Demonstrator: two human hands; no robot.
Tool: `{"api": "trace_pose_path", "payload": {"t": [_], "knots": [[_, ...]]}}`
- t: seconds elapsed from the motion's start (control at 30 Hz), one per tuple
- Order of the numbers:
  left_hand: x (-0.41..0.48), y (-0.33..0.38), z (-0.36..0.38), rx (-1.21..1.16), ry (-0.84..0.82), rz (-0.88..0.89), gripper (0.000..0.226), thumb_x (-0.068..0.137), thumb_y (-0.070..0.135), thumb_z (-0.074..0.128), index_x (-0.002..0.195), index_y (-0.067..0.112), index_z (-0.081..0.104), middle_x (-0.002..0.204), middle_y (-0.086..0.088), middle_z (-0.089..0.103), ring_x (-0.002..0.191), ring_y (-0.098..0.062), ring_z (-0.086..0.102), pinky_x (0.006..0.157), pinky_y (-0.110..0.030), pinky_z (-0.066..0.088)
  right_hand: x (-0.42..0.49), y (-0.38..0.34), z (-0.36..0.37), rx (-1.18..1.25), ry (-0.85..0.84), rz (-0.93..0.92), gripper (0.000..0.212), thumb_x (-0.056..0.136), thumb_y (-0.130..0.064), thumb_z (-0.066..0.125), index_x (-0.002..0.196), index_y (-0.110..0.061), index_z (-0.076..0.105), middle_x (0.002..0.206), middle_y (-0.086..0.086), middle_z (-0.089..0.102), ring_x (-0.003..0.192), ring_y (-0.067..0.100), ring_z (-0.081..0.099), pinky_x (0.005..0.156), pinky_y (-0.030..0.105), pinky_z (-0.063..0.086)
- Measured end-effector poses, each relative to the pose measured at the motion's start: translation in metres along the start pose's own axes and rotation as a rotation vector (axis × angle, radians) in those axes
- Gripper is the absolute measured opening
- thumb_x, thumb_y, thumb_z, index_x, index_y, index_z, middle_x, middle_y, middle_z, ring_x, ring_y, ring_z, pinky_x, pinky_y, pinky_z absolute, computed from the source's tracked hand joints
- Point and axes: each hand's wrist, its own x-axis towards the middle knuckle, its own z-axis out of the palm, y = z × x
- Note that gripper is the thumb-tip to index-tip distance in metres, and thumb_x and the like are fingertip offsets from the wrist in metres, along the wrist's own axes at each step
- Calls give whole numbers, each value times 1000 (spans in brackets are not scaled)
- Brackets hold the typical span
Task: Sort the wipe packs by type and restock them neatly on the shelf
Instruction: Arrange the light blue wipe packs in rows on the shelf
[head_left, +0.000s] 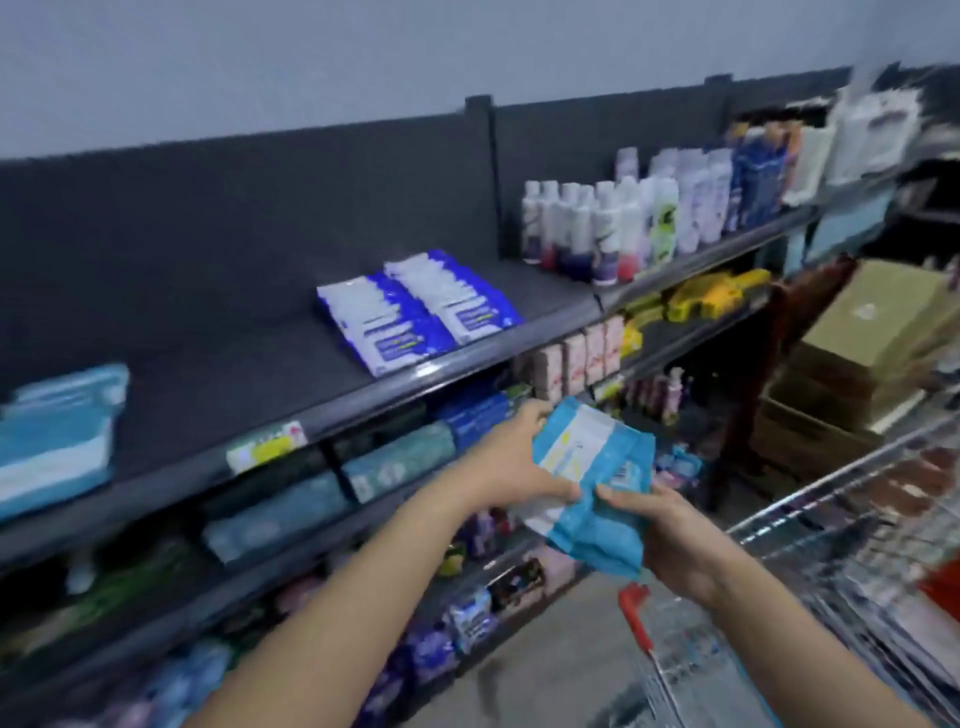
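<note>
Head view: both hands hold a bundle of light-blue wipe packs (597, 483) in mid-air, in front of the shelving and above a wire cart (831, 545). The left hand (511, 457) has its grip curled round the bundle's upper left edge. The right hand (670, 540) has its grip pinching the lower right end. Blur hides how many packs there are. On the top shelf (234, 353), two blue-and-white wipe packs (415, 306) lie flat, side by side and touching. Pale blue packs (57, 436) are stacked at the far left, and white bottles (597, 228) stand to the right.
</note>
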Motion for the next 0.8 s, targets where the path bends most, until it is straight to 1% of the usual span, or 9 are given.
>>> {"api": "trace_pose_path", "payload": {"t": [0.07,0.17,0.23,0.33,0.47,0.57,0.63,0.7,0.8], "knots": [[-33,-17,-42,-73,120,-57,69,71,18,84,127,13,44,107,4,56,100,-15,58,93,-34,48,12,8,52,-36,-54,38,68,33,-21,96,96,-6,75,103,19,72,82,30,72,63,37,59],[-76,-47,-103,-179,262,-159,55,67,23,82,113,20,51,105,-1,67,94,-17,65,87,-41,53,31,19,126,-80,-87,95,41,64,-10,75,105,-5,69,101,18,72,79,29,72,61,37,59],[-105,-66,-140,-218,338,-224,48,61,26,79,103,20,56,102,-4,70,90,-19,67,82,-41,54,49,30,169,-123,-128,126,38,69,-7,70,107,-4,67,103,19,72,80,30,72,62,37,59],[-143,-98,-191,-251,386,-304,28,72,13,72,99,8,66,97,-5,72,87,-19,68,78,-35,54,78,52,233,-236,-153,142,35,72,-5,72,106,-4,67,100,17,73,81,29,72,63,37,58],[-184,-152,-251,-242,492,-378,8,75,23,64,82,19,65,85,2,70,85,-20,68,76,-35,52,122,89,318,-373,-186,122,34,74,-1,73,108,-1,66,97,16,73,86,33,71,71,42,57],[-214,-199,-295,-322,677,-423,23,71,26,67,90,13,65,94,-5,71,89,-22,68,79,-38,53,155,110,373,-416,-209,83,29,75,-2,74,103,-2,68,94,14,74,83,32,72,68,42,58],[-234,-231,-320,-423,839,-420,16,77,15,66,93,15,64,93,-2,71,84,-19,67,67,-30,52,179,120,402,-443,-179,33,27,74,-5,77,100,-6,68,91,12,75,81,31,72,67,43,58],[-252,-261,-339,-472,959,-451,14,84,4,61,86,17,54,85,2,67,75,-12,65,55,-22,49,199,127,426,-465,-148,4,28,74,-5,77,100,-7,67,92,12,74,81,31,71,69,45,58],[-267,-292,-351,-542,965,-521,20,87,1,60,84,11,42,89,-3,62,81,-18,65,61,-34,54,221,133,450,-527,-151,24,28,77,-4,74,104,-5,65,93,11,73,79,28,72,65,39,59]]}}
